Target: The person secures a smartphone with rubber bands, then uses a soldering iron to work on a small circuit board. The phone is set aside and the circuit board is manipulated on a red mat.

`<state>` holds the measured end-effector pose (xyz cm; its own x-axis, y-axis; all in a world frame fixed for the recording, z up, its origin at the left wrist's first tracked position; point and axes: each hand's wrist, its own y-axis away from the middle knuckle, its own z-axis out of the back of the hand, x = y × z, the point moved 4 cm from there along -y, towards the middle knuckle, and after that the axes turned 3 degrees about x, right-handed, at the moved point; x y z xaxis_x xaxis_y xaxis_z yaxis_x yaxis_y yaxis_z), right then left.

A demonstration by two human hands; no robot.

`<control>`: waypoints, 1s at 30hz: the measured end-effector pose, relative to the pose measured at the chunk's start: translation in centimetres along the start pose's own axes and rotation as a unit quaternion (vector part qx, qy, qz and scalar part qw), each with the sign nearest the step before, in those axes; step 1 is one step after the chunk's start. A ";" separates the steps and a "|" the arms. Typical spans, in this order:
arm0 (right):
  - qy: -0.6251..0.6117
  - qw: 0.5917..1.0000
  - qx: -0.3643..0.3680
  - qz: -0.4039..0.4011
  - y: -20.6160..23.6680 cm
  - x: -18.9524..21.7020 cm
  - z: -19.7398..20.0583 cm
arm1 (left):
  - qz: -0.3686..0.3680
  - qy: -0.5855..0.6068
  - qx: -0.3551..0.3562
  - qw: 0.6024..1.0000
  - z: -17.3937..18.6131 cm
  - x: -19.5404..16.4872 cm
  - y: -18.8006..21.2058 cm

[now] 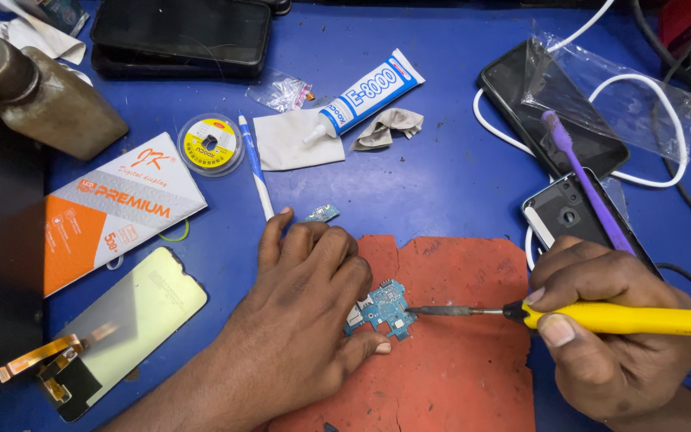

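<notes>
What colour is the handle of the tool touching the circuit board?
Yellow: the tool in the right hand has a yellow handle, clearest in the head view.

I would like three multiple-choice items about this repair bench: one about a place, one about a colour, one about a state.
1. The small circuit board lies on:
A. the red mat
B. a white tissue
C. a phone screen

2. The handle of the tool in the right hand is:
A. purple
B. yellow
C. black

3. The left hand is:
A. raised in the air
B. holding a glue tube
C. pressing the board down

Answers: 1 A, red mat surrounds the board; 2 B, the soldering iron has a yellow handle; 3 C, fingers rest on the board.
</notes>
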<state>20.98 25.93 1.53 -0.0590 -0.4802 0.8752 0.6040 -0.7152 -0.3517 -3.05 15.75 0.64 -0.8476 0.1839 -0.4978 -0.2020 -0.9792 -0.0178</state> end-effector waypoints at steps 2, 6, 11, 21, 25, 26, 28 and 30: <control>0.000 1.000 0.002 -0.003 0.0 0.0 0.1 | 0.002 0.002 0.001 1.000 0.0 0.0 0.0; -0.008 1.000 0.002 0.002 0.1 -0.1 0.1 | 0.003 0.001 0.001 1.000 -0.1 0.0 0.0; -0.003 1.000 0.000 -0.005 0.0 -0.1 0.1 | -0.001 0.001 -0.002 1.000 0.0 0.0 0.0; 0.003 1.000 -0.003 0.000 -0.1 0.0 0.0 | -0.002 0.000 -0.001 1.000 0.1 -0.1 0.0; 0.006 1.000 -0.001 -0.013 0.0 0.0 0.0 | -0.004 0.000 -0.006 1.000 0.1 -0.1 0.1; 0.006 1.000 -0.002 -0.014 0.0 0.0 0.0 | -0.004 -0.001 -0.006 1.000 0.1 0.0 0.0; 0.004 1.000 -0.003 -0.012 0.0 0.0 0.0 | -0.005 -0.001 -0.007 1.000 0.1 -0.1 0.0; 0.002 1.000 0.000 -0.005 -0.1 0.0 -0.1 | -0.006 -0.002 -0.008 1.000 0.0 -0.1 0.0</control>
<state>20.89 25.91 1.55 -0.0674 -0.4754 0.8772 0.6027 -0.7200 -0.3439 -3.02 15.72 0.71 -0.8468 0.1950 -0.4949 -0.2040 -0.9783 -0.0365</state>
